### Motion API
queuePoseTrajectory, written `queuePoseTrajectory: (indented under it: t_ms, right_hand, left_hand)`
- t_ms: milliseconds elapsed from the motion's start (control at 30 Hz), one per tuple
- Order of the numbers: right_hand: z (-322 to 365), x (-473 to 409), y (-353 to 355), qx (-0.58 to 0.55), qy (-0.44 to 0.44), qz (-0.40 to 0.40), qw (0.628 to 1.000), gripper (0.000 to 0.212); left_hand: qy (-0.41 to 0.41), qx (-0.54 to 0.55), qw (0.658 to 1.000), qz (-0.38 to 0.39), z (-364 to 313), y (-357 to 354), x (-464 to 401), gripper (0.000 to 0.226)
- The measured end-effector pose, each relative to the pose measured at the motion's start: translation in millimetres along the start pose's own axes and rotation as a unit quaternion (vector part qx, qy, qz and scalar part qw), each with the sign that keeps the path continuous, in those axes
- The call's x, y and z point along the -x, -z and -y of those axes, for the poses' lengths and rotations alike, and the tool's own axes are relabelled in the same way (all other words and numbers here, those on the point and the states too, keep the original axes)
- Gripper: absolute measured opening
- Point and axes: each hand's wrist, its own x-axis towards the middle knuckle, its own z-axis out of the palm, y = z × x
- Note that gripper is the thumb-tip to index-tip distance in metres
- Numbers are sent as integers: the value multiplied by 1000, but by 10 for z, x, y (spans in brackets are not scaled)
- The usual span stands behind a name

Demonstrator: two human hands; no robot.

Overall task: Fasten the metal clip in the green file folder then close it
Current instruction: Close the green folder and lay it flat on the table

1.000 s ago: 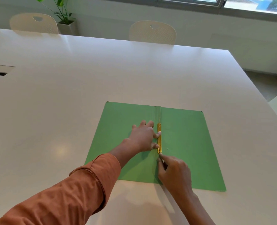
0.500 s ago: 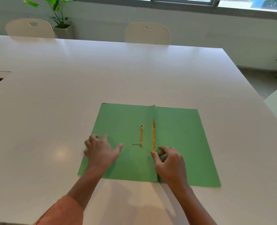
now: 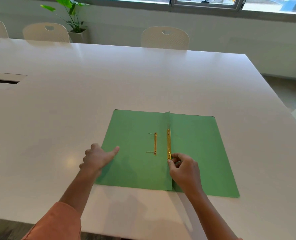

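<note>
A: Status? Folder (image 3: 129,153) lies open on the tabletop (image 3: 143,80). Right hand (image 3: 183,168) pinches the clip's (image 3: 168,144) near end at the spine.

B: Left hand (image 3: 98,157) spread, holding nothing, at the left edge. Fastening step unfinished; next, seat the loose bar (image 3: 155,143), then close.

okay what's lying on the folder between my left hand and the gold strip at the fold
A smaller gold clip piece with two thin prongs lies on the green folder, between the left hand and the gold strip, per the head view.

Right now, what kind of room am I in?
Probably an office meeting room: a long white table, matching chairs along its far side, and a potted plant beneath the windows.
</note>
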Motion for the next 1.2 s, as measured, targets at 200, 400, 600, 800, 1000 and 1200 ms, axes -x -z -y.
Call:
queuePoseTrajectory:
  t_ms: [200,400,600,800,1000,1200]
  right_hand:
    - [-2,8,-7,-1,7,1,1000,19]
    - [-9,38,-29,3,22,-8,1000,16]
    - [1,58,-52,10,38,-7,999,12]
    - [2,68,-42,9,49,-4,999,14]
    - [15,80,-48,11,52,-9,999,17]
    - [8,88,-35,18,64,0,998,20]
  left_hand:
    - [18,130,989,73,-71,42,-147,87]
    - [23,143,988,50,-80,42,-210,96]
    - [28,158,984,80,-102,73,-308,84]
    - [8,63,998,25,-197,48,-336,87]
    - [-262,-144,951,-76,-460,47,-406,77]
    - [-311,-251,915,46,-850,236,-820,101]
